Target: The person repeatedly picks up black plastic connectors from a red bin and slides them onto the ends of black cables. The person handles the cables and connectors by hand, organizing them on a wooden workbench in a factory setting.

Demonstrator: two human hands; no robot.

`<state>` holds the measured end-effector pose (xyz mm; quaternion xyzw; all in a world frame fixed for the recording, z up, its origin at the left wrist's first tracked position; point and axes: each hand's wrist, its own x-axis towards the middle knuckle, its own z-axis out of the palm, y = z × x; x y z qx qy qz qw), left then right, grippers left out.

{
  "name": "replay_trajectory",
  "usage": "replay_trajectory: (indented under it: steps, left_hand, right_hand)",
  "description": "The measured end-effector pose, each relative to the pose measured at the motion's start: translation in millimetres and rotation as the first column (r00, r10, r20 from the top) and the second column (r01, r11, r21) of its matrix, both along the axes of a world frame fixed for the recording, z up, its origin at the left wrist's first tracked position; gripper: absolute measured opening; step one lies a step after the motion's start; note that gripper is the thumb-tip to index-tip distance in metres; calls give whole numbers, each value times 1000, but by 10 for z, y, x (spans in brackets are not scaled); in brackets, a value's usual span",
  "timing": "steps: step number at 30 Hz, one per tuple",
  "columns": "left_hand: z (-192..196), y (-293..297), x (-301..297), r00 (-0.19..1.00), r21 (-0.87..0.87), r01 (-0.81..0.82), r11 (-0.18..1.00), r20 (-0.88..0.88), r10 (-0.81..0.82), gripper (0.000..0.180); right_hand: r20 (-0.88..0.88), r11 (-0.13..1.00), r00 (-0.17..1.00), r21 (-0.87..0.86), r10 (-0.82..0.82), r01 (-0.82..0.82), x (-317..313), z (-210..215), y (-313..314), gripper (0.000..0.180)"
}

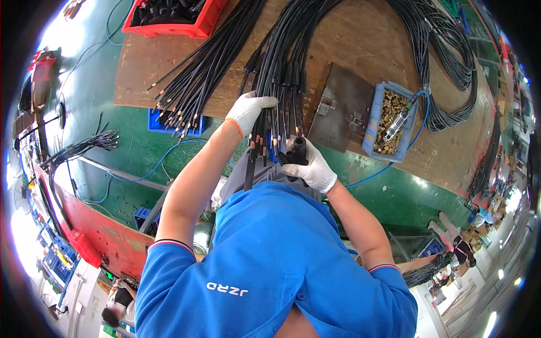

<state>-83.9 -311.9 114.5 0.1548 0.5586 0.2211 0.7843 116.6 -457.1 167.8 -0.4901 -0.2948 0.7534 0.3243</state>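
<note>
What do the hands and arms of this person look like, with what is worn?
The left hand and right hand wear white fabric gloves; the left cuff is edged orange. Short blue sleeves end in striped trim, leaving the forearms bare.

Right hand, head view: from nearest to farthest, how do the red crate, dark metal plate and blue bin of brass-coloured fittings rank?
1. Dark metal plate: just beyond the right hand, slightly right.
2. Blue bin: farther right.
3. Red crate: far upper left.
</note>
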Motion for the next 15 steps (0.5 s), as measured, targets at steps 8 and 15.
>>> replay_trajectory:
  steps: [8, 15]
  left_hand:
    - [-24, -53, 51, 999, 59, 30, 998, -40, -28, 34]
    - [-27, -80, 68, 995, 80, 72, 994, -73, -66, 35]
  right_hand:
    - [22, 985, 996, -146, -89, 91, -51, 13, -88, 44]
    - [97, 933, 945, -158, -313, 325, -331, -143, 185, 39]
